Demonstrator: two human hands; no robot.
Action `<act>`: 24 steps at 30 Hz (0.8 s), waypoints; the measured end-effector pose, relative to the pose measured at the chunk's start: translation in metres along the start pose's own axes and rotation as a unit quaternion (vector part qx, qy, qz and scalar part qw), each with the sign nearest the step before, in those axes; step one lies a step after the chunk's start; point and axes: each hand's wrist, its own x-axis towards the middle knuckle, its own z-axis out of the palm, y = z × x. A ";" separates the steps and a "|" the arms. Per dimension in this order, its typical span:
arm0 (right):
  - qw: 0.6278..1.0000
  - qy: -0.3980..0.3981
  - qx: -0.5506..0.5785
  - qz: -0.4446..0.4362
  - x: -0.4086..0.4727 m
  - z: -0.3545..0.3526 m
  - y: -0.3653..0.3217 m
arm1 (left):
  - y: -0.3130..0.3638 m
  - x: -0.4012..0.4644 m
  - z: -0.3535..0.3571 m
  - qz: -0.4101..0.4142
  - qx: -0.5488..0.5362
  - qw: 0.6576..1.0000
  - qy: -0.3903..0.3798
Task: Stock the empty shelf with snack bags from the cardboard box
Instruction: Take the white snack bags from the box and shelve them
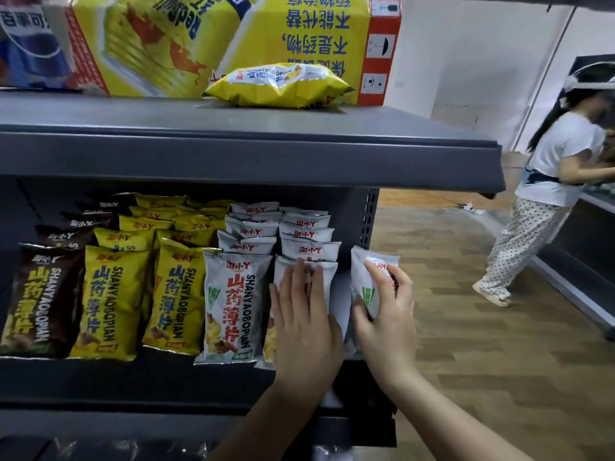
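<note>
The left hand [304,314] covers most of the front white bag [327,277] in the rightmost row of the shelf [166,380], so only that bag's top seam and right edge show. Behind it, each further white bag shows just its top strip. The brown bags [40,301] at the far left of the shelf fade into shadow, and their print is hard to read. The cardboard box [233,34] on the shelf top is cut off by the upper frame edge, its print upside down; a yellow bag [279,83] lies flat just in front of it.

The left hand lies flat, fingers straight and together, pressing against the covered white bag. The right hand [386,311], just right of the shelf's end post, curls its thumb and fingers round another white snack bag [369,277], held upright and apart from the row. A person [545,194] stands well right of the shelf, partly cropped.
</note>
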 end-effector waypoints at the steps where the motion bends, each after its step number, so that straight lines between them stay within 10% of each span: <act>1: 1.000 0.006 0.004 -0.003 0.000 0.000 0.001 | 0.006 0.001 -0.003 0.014 -0.048 0.999 0.014; 18: 0.995 -0.028 0.090 -0.040 0.008 -0.014 0.014 | 0.058 0.049 0.020 -0.249 -0.250 0.923 -0.152; 24: 0.981 -0.077 0.141 0.106 0.005 -0.015 0.032 | 0.057 0.058 0.035 -0.315 -0.304 0.887 -0.147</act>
